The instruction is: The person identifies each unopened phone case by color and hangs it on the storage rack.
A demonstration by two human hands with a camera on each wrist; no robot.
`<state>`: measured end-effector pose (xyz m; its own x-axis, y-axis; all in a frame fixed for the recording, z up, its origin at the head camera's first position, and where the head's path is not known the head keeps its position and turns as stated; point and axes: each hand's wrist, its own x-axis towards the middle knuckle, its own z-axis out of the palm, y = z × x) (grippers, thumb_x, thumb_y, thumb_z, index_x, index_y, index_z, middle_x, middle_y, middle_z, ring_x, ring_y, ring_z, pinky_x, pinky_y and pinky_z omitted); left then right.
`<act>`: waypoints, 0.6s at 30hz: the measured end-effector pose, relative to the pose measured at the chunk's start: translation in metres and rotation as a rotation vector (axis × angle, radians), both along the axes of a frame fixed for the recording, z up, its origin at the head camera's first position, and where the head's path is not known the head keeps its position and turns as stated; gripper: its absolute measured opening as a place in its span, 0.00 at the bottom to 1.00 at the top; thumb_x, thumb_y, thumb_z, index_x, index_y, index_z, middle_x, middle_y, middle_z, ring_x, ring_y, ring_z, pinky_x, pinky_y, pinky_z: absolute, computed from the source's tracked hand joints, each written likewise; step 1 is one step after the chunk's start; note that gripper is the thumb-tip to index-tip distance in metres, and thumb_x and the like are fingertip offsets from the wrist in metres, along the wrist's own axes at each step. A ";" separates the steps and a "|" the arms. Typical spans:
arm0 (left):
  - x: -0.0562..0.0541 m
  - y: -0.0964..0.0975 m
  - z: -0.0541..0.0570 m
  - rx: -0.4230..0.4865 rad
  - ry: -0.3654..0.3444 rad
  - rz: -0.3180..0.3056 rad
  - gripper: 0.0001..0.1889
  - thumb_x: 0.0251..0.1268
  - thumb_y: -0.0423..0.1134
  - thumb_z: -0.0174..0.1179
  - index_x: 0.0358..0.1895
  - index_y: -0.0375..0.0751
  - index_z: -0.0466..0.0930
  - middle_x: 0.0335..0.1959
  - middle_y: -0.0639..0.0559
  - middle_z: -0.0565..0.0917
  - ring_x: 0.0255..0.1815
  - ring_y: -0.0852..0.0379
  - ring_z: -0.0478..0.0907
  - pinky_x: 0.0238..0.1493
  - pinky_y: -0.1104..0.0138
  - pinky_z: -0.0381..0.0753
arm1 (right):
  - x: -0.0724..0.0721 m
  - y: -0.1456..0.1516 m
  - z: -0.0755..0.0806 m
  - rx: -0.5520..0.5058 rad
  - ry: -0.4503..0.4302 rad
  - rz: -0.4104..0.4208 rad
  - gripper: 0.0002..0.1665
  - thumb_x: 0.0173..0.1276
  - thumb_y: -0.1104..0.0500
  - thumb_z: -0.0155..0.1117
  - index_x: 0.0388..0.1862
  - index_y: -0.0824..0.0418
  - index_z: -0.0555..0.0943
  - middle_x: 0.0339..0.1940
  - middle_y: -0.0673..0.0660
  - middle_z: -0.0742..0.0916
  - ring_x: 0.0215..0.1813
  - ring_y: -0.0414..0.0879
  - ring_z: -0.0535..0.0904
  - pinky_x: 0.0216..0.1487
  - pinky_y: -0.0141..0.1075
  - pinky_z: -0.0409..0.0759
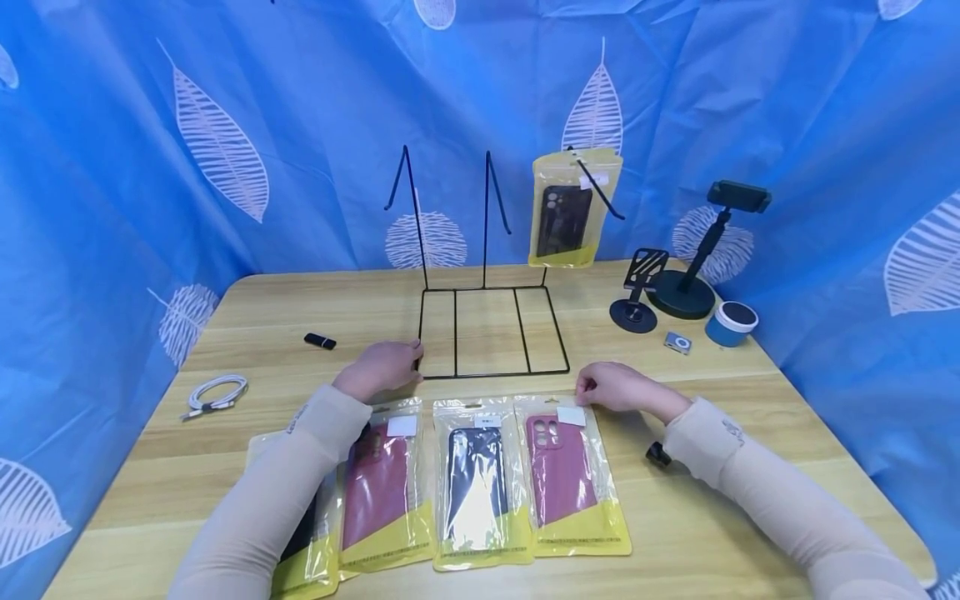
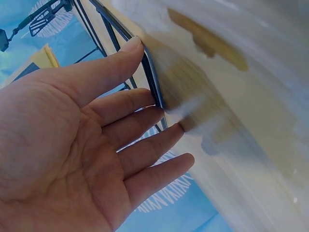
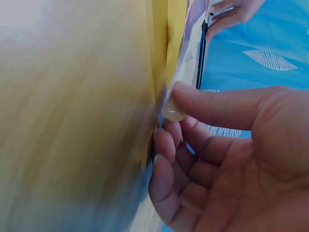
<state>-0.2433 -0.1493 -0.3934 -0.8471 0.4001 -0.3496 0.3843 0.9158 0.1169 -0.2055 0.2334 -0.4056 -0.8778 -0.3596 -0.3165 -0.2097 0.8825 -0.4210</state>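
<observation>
My left hand (image 1: 384,367) touches the left front corner of a black wire display rack (image 1: 495,374), thumb and fingertips against the wire. In the left wrist view its fingers are nearly straight and spread. With thumb and fingertips my right hand (image 1: 621,387) pinches the upper right corner of a packaged pink phone case (image 1: 558,475), which lies on the table. Beside it lie a packaged dark phone case (image 1: 477,483) and another packaged pink phone case (image 1: 380,492). Farther left, a yellow-edged package (image 1: 311,558) is partly hidden under my left sleeve. A packaged black phone case (image 1: 565,218) hangs on the rack's right hook.
Left of the rack lie a coiled white cable (image 1: 217,393) and a small black stick (image 1: 320,341). At the right stand two phone stands (image 1: 633,315) (image 1: 681,293), a blue jar (image 1: 729,325) and a small clip player (image 1: 678,342). A small black object (image 1: 657,454) sits near my right sleeve.
</observation>
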 end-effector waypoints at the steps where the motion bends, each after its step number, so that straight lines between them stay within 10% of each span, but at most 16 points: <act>1: 0.000 0.000 0.000 0.000 -0.001 0.002 0.34 0.74 0.47 0.56 0.76 0.36 0.58 0.79 0.43 0.58 0.73 0.39 0.67 0.72 0.49 0.70 | 0.001 0.002 0.000 -0.013 0.008 0.002 0.07 0.69 0.55 0.65 0.31 0.54 0.81 0.30 0.50 0.82 0.33 0.43 0.74 0.37 0.35 0.72; 12: 0.001 0.001 0.002 -0.001 -0.008 -0.004 0.33 0.74 0.46 0.56 0.76 0.36 0.59 0.79 0.43 0.57 0.71 0.39 0.68 0.70 0.49 0.72 | 0.020 0.027 0.029 -0.466 0.090 -0.097 0.06 0.74 0.59 0.60 0.42 0.62 0.78 0.34 0.57 0.86 0.36 0.43 0.82 0.41 0.43 0.87; 18: 0.001 0.001 0.002 0.004 -0.009 -0.007 0.34 0.74 0.46 0.56 0.76 0.35 0.58 0.79 0.42 0.57 0.72 0.39 0.67 0.72 0.49 0.70 | 0.041 0.026 0.062 -0.675 0.338 -0.071 0.05 0.74 0.63 0.59 0.43 0.65 0.77 0.37 0.54 0.84 0.31 0.40 0.82 0.32 0.34 0.86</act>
<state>-0.2422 -0.1483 -0.3910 -0.8411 0.4075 -0.3558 0.3895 0.9126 0.1243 -0.1649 0.2598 -0.3434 -0.9162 -0.3190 0.2427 -0.3757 0.4725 -0.7973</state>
